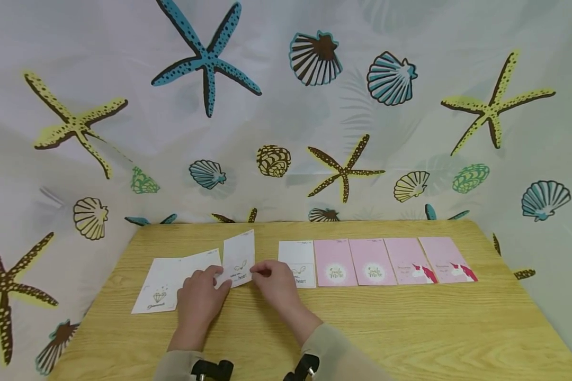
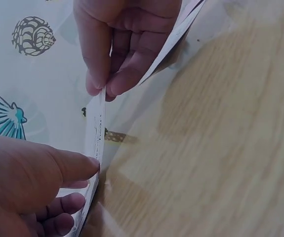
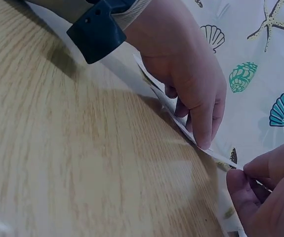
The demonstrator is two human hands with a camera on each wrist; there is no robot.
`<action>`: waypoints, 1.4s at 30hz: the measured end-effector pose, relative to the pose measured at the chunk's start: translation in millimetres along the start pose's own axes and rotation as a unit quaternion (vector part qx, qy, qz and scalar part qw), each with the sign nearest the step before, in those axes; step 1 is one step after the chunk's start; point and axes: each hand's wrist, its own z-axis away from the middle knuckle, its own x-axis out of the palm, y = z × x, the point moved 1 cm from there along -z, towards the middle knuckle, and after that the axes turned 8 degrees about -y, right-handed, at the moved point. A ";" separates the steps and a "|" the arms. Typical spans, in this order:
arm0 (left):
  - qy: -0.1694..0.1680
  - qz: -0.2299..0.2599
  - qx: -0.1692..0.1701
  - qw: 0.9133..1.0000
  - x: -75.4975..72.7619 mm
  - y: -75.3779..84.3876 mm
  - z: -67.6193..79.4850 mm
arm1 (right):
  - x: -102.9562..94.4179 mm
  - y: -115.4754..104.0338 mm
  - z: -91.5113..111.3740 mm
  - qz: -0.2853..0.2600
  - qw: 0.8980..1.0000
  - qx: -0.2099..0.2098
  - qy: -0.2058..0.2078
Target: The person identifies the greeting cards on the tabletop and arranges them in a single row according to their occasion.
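A white card [image 1: 239, 260] with a winged-heart print and lettering stands slightly raised off the table between both hands. My right hand [image 1: 277, 287] pinches its right edge between thumb and fingers. At the card's lower left, my left hand [image 1: 202, 299] touches it with the thumb, and the other fingers rest bent over the neighbouring white card [image 1: 201, 260]. In the left wrist view the raised card [image 2: 98, 131] appears nearly edge-on. Left of that hand lies a white card with a diamond print [image 1: 156, 288]. My right hand partly covers another winged-heart card [image 1: 296, 253].
To the right, a row continues with two pink "Smile More" cards [image 1: 334, 254] and two pink unicorn cards [image 1: 405, 254], side by side on the wooden table [image 1: 391, 328]. Behind the table hangs a cloth [image 1: 276, 121] printed with shells and starfish.
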 end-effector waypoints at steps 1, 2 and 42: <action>0.000 0.005 0.000 1.000 -0.6 0.2 -0.1 | -0.3 0.0 0.1 -0.008 1.000 0.001 0.005; 0.001 0.010 0.001 1.000 -1.2 0.4 -0.4 | -0.8 -0.1 0.3 -0.019 1.000 0.006 0.010; 0.068 0.147 -0.005 0.987 7.6 46.5 4.1 | -34.7 11.6 26.6 -0.076 0.990 0.047 0.106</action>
